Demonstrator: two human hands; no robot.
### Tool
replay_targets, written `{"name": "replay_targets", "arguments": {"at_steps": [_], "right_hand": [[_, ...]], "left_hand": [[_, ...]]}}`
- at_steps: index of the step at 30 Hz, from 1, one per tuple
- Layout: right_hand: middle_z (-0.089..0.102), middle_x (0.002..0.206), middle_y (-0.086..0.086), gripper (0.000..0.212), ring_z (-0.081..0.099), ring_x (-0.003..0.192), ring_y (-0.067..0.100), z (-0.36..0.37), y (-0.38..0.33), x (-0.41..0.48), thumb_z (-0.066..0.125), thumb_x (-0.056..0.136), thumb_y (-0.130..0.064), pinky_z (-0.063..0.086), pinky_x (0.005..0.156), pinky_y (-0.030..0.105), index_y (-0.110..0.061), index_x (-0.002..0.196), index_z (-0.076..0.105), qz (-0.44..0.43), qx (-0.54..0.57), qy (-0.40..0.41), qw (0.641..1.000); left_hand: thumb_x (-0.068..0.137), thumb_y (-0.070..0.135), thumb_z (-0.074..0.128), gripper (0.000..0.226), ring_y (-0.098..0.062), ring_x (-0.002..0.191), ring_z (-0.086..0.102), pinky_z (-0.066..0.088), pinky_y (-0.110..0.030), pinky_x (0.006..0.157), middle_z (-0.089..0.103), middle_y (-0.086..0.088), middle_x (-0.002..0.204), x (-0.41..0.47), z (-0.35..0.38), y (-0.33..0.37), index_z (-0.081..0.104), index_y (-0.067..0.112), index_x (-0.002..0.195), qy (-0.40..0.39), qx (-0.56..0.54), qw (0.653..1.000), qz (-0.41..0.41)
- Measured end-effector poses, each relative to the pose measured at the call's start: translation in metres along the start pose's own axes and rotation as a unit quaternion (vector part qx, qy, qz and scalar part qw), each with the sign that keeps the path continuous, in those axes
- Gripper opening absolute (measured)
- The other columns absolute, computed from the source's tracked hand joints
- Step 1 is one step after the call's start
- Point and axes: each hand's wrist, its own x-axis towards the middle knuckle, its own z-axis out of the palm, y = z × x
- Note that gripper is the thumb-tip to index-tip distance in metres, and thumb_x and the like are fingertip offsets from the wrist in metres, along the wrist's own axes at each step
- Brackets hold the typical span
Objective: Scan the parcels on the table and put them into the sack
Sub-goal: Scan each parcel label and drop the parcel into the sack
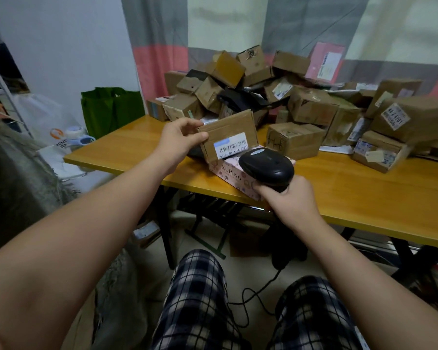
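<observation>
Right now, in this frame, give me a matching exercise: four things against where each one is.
Things:
1 flat cardboard parcel
2 black scanner
3 pink box
4 green bag

Places:
A lying on the table near its front edge
B gripped by the right hand
C standing past the table's left end
D held up by the left hand

Pairs: 1-D, 2-B, 3-A, 4-C.

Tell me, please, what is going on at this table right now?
A seated person is scanning parcels. The left hand holds a flat cardboard parcel upright by its edge, its barcode label turned toward the black scanner gripped in the right hand. A pink box lies at the near edge of the wooden table, and a large pile of parcels sits behind.
</observation>
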Motion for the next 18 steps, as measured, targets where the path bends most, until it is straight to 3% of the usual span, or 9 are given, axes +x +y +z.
{"name": "replay_targets", "arguments": {"at_steps": [2,5,12,14,18], "right_hand": [[0.062,0.086,-0.009,0.040,0.058,0.086,0.009,0.0011,-0.0015,-0.0001,0.073,0.072,-0.043,0.034,0.059,0.000,-0.015,0.100,0.072,-0.012,-0.011,-0.007,1.000],[0.061,0.080,-0.017,0.024,0.057,0.079,0.004,-0.0010,-0.0016,0.0011,0.074,0.076,-0.036,0.036,0.057,0.001,-0.023,0.096,0.070,-0.007,-0.015,-0.013,1.000],[0.057,0.067,-0.022,0.012,0.056,0.068,-0.008,-0.0059,-0.0037,0.0008,0.073,0.077,-0.030,0.038,0.055,0.003,-0.033,0.081,0.062,-0.012,-0.024,-0.028,0.999],[0.062,0.072,-0.016,0.012,0.059,0.073,-0.004,-0.0054,-0.0033,0.0004,0.072,0.076,-0.036,0.038,0.055,0.005,-0.029,0.085,0.067,-0.008,-0.009,-0.034,0.999],[0.068,0.097,-0.001,0.039,0.062,0.095,0.017,0.0013,-0.0076,-0.0018,0.072,0.077,-0.036,0.042,0.072,0.016,-0.016,0.110,0.069,-0.011,0.042,-0.042,0.998]], "left_hand": [[0.082,0.007,0.074,0.022,0.001,0.077,0.054,0.044,-0.005,0.062,0.059,0.006,0.085,0.0004,0.0014,-0.0012,0.065,0.016,0.101,0.004,0.001,1.000,0.003],[0.082,0.010,0.074,0.023,0.002,0.078,0.054,0.044,-0.004,0.062,0.059,0.008,0.087,0.0019,0.0032,-0.0014,0.066,0.018,0.101,0.005,0.011,1.000,0.008],[0.082,0.012,0.074,0.023,0.000,0.084,0.057,0.046,-0.009,0.068,0.063,0.008,0.091,0.0075,0.0054,-0.0013,0.066,0.022,0.101,0.001,0.022,1.000,0.012],[0.082,0.011,0.074,0.023,-0.002,0.084,0.057,0.046,-0.009,0.068,0.063,0.007,0.090,0.0069,0.0060,-0.0011,0.066,0.022,0.100,0.004,0.018,1.000,0.013],[0.083,0.009,0.072,0.022,-0.011,0.089,0.062,0.053,-0.019,0.076,0.065,0.001,0.092,-0.0020,-0.0021,0.0010,0.064,0.021,0.100,0.019,-0.023,0.999,0.016]]}}
